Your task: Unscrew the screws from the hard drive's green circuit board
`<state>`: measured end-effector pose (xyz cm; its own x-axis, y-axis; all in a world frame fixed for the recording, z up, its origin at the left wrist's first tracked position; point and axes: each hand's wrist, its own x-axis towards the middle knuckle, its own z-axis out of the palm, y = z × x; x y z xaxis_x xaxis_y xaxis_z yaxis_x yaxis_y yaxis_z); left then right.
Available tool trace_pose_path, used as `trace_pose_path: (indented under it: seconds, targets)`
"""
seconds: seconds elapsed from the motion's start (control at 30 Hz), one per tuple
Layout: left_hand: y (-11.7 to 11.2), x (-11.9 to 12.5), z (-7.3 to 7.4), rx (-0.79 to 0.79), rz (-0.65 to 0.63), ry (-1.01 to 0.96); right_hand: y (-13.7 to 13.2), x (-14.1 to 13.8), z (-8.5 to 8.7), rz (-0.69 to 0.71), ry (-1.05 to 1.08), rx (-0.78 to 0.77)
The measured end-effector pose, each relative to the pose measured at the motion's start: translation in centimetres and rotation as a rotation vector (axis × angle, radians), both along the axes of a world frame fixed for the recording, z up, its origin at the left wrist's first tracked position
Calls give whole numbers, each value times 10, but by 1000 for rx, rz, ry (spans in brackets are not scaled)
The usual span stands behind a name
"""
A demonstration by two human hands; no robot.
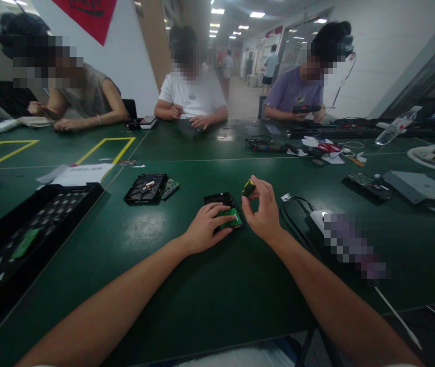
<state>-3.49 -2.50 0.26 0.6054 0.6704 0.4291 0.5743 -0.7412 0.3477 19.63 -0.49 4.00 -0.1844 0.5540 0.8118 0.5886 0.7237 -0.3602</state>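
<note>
A hard drive lies on the green table with its green circuit board facing up. My left hand grips it from the near left, fingers spread across the board and thumb along the near edge. My right hand is raised just right of the drive. Between its thumb and fingertips it pinches the black and yellow handle of a screwdriver; the shaft cannot be made out. Left of my hands sits another hard drive, with a loose circuit board beside it.
A black tray with a green board stands at left. At right are a cable, a white device, a drive and a grey metal case. Several people sit across the table, near a plastic bottle.
</note>
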Motion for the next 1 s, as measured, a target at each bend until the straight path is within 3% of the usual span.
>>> trace_pose_path:
  seconds: [1.0]
  targets:
    - [-1, 1, 2, -1, 4, 7, 0, 1, 2, 14, -9, 4]
